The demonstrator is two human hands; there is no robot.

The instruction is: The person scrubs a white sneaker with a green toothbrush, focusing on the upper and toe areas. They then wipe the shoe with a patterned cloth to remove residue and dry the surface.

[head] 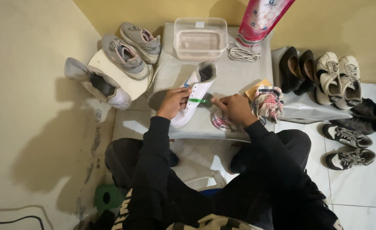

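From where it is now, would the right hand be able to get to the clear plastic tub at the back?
Probably yes. The right hand holds a green brush against the white shoe, and the surface between it and the tub looks bare; only the brush occupies it.

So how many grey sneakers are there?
3 grey sneakers: two side by side on the round white surface, a third tipped over at its left edge. Others may be hidden.

Centre: white lace-up sneaker (194,96) lies on the low grey bench (235,74), the left hand (173,102) on it, the right hand (235,108) just right of it.
Behind: clear plastic rectangular tub (200,38) at the bench's upper edge, coiled white laces (243,53) right of it.
Right: checked cloth (266,104) beside the right hand.
Upper left: two grey sneakers (130,49) on a round white stool (128,83).
Far right: pairs of shoes (339,79) in rows.
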